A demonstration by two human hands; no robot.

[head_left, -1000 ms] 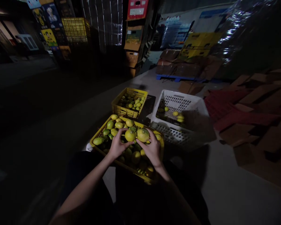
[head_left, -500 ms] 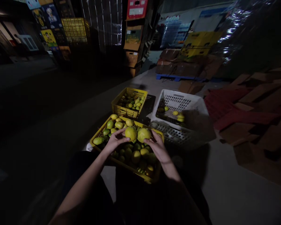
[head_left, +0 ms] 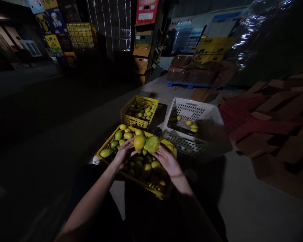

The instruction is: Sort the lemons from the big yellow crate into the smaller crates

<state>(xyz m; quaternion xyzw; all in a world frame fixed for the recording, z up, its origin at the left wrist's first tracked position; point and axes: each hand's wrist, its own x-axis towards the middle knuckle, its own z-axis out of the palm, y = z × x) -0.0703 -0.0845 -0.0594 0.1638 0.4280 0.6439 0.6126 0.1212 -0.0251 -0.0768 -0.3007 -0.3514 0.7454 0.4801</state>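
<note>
Above a yellow crate [head_left: 104, 162] of lemons, my left hand [head_left: 123, 153] holds a yellow lemon [head_left: 139, 142] by its left side. My right hand [head_left: 167, 160] has its fingers around the lower right of a greener lemon [head_left: 152, 144]. The two fruits are side by side, touching or nearly so. Yellow and green lemons fill the crate beneath, its lower part in deep shadow. Behind it stands a second yellow crate [head_left: 133, 120] with smaller, mostly greenish lemons. To the right, a white crate [head_left: 212, 117] contains several lemons [head_left: 194, 128].
Flattened cardboard [head_left: 280, 151] and red crates [head_left: 242, 114] lie along the right. At the back, a blue pallet [head_left: 187, 84] bears boxes, near stacked cartons [head_left: 142, 43]. More yellow crates [head_left: 82, 35] stand back left. The grey floor [head_left: 255, 205] is dimly lit.
Both lemons have been turned in my fingers, so other sides show, the right one now greener. My thumbs have left the fronts of the fruits. The hands have shifted very slightly.
</note>
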